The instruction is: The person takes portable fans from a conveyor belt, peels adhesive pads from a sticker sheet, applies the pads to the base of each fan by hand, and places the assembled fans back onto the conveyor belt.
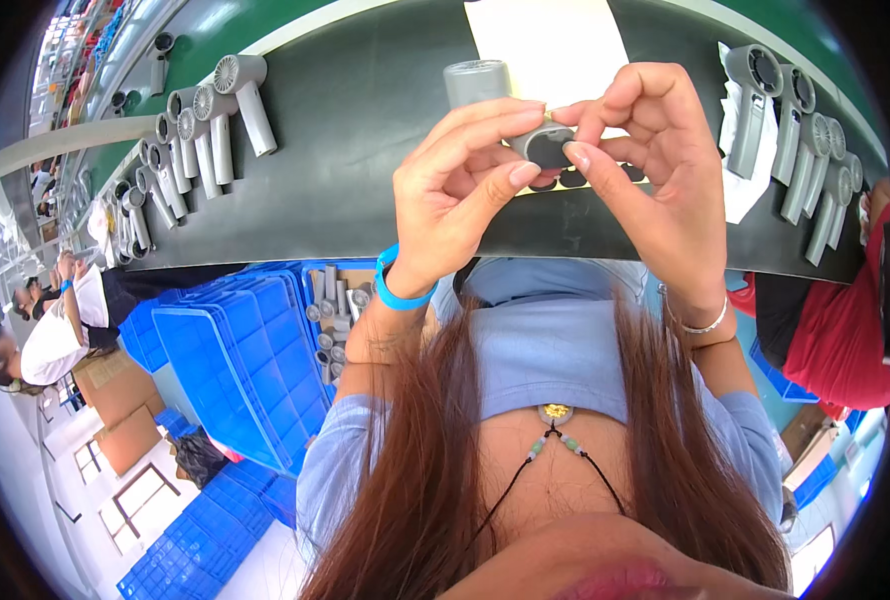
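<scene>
My left hand (455,180) is closed around a grey handheld fan part (527,143) with a round black face (550,147). The fingers of my right hand (655,160) pinch at the right edge of that black face, with the thumb against it. Just behind my left fingers is a grey fan head (475,82); I cannot tell whether it joins the held part. Beneath my hands lies a pale yellow sheet with several black round stickers (571,178), partly covered by my fingers. A bright white sheet (545,40) reaches back from there.
Grey handheld fans (255,110) line the dark worktop (315,180) at the left, and more fans (750,130) lie on white wrapping at the right. Blue crates (235,350) are stacked below left, beside a bin of grey fan parts (335,310). Co-workers are at both sides.
</scene>
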A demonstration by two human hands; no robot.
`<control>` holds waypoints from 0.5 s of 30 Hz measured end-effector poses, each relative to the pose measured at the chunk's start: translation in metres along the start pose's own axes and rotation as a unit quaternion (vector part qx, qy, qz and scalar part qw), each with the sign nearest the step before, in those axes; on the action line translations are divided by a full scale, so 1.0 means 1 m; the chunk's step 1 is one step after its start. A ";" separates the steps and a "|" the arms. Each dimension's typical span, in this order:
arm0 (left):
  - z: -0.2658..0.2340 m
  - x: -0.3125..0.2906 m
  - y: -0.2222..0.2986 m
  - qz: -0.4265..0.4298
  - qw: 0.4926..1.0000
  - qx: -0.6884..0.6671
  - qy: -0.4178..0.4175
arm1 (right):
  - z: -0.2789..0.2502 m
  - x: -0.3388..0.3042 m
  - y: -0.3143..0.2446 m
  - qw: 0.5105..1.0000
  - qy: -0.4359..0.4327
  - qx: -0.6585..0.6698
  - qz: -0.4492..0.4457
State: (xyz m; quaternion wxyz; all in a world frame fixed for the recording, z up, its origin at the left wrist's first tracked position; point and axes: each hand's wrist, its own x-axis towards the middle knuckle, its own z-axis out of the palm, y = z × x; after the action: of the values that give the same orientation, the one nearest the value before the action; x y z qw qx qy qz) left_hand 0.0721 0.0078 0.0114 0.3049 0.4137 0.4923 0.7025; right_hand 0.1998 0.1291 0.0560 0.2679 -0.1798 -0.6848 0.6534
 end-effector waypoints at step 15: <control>0.009 -0.005 0.003 -0.003 1.000 -0.013 0.027 | 0.000 -0.006 0.002 0.990 0.002 -0.125 -0.060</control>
State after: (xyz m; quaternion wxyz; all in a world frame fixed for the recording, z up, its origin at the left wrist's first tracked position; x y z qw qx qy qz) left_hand 0.0829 0.0064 0.0146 0.2988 0.3891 0.4925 0.7189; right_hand 0.2046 0.1258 0.0530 0.2836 -0.1715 -0.7701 0.5452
